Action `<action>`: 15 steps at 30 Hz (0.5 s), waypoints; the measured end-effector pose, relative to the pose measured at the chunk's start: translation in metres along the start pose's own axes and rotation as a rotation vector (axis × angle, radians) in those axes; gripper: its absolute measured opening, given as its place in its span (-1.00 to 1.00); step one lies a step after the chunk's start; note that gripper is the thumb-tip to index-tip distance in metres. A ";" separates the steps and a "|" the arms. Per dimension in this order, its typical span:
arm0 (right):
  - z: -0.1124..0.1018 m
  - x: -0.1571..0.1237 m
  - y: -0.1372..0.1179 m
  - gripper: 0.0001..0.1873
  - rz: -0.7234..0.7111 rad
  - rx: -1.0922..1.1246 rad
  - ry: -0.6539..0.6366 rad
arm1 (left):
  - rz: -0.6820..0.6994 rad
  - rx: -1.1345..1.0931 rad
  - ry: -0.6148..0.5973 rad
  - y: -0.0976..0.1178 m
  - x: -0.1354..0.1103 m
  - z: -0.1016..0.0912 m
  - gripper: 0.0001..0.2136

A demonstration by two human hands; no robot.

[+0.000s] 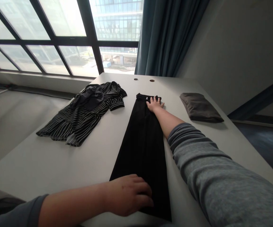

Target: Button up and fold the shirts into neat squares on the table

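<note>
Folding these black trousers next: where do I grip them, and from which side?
Probably the far waistband, pinched from above by the right hand; the left hand rests on the near hem. The black trousers lie flat and narrow, running away from you.

The left hand (129,194) hides the near corner of the black garment (142,138). The label (145,98) beside the right hand (154,104) is too small to read. Both sleeves are cut off at the bottom edge.
</note>
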State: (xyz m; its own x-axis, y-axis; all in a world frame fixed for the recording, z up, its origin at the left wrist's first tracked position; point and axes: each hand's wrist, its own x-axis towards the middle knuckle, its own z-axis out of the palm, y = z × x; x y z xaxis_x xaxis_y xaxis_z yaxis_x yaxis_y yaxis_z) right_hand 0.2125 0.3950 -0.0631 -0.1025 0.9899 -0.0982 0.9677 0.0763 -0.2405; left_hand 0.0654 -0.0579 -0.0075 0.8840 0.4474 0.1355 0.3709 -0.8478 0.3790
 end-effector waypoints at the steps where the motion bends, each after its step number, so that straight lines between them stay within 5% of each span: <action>1: 0.001 0.002 0.000 -0.17 0.002 -0.004 -0.004 | -0.041 -0.008 0.023 0.000 -0.002 0.001 -0.69; 5: 0.002 0.008 -0.002 -0.16 0.035 -0.001 -0.035 | -0.131 -0.005 0.006 -0.001 -0.007 0.005 -0.48; 15: -0.001 0.011 -0.005 -0.14 0.057 -0.016 -0.046 | -0.129 -0.057 -0.034 -0.003 -0.008 0.010 -0.44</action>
State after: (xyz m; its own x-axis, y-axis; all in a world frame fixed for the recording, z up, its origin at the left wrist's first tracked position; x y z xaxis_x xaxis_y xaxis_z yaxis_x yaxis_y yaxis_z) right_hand 0.2072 0.4057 -0.0621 -0.0569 0.9861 -0.1560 0.9757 0.0218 -0.2180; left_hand 0.0599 -0.0619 -0.0184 0.8395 0.5408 0.0514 0.4663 -0.7660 0.4425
